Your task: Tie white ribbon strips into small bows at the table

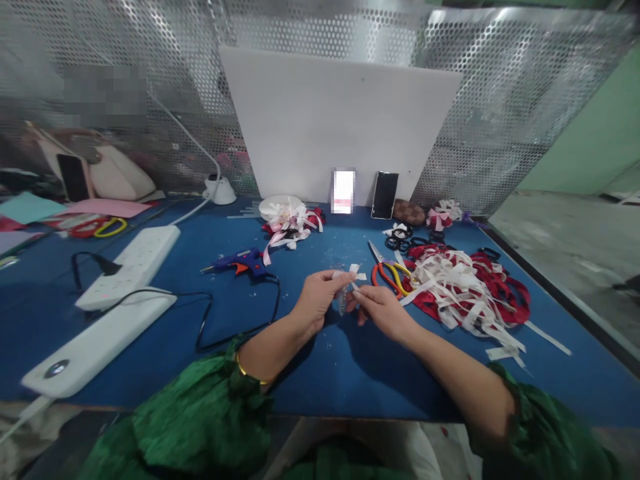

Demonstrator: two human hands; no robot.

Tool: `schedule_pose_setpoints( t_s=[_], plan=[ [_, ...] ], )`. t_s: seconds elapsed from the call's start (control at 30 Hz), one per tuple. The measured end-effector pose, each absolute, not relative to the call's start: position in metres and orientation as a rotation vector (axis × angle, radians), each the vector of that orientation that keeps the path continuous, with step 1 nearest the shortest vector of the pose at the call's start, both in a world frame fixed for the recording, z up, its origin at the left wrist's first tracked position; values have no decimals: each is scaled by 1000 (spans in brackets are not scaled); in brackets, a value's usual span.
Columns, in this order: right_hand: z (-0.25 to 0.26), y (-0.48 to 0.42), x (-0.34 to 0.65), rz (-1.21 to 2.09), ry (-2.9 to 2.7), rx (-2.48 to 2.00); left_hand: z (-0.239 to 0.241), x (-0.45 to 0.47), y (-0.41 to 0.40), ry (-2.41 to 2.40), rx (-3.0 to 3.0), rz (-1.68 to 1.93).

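Observation:
Both my hands meet over the middle of the blue table, pinching a white ribbon piece between them. My left hand is closed on its left side, and a whitish strip hangs below the fingers. From the right, my right hand pinches the ribbon with thumb and forefinger. Just beyond my right hand lie scissors with red and yellow handles. A heap of white and red ribbons spreads to the right. To the left rests a blue hot glue gun with its black cord.
White power strips lie at the left. A white bowl with ribbon bows is at the back, near a lit phone and a dark phone against a white board. Black hair ties lie by the heap.

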State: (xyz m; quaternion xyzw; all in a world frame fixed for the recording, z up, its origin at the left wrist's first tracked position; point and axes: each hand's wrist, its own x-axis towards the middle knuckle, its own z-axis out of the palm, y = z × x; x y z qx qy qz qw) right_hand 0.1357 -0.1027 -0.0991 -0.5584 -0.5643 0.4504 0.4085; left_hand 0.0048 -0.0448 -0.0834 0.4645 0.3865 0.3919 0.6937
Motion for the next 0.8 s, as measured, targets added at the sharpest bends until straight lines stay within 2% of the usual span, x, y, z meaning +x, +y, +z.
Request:
schedule_pose_setpoints(
  t_s=[0.07,0.3,0.47,0.63,0.7,0.8],
  plan=[
    [-99,-104,135,1187,-1382,-1375,-83,6,-46,847,963,845],
    [-94,-104,134,1742,-784,-1071,-81,6,-51,809,897,811],
    [-92,-105,131,1530,-907,-1155,-84,6,-50,805,950,836],
    [-92,-106,128,1029,-1219,-1348,-84,6,-52,837,1006,871],
    [-93,-106,127,1037,-1250,-1365,-82,6,-54,856,1043,864],
    [-96,-106,125,1288,-1216,-1321,-80,6,-57,855,1128,801]
  ],
)
